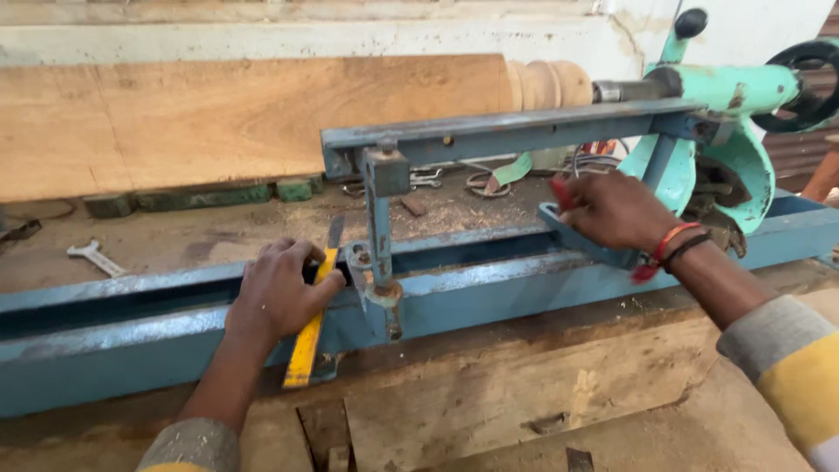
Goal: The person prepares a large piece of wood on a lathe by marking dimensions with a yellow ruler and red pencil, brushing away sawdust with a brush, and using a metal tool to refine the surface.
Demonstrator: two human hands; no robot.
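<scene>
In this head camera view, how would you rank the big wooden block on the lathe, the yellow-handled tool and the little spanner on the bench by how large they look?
1. Wooden block, by far the largest.
2. Yellow-handled tool under the left hand.
3. Spanner, smallest, though it lies farther from the camera, so its true size against the tool is unsure.

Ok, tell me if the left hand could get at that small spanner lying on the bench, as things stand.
Probably yes. The spanner lies in the open on the dusty bench, left of the left hand and beyond the blue lathe bed, with nothing over it. The hand rests on a yellow-handled tool.
</scene>
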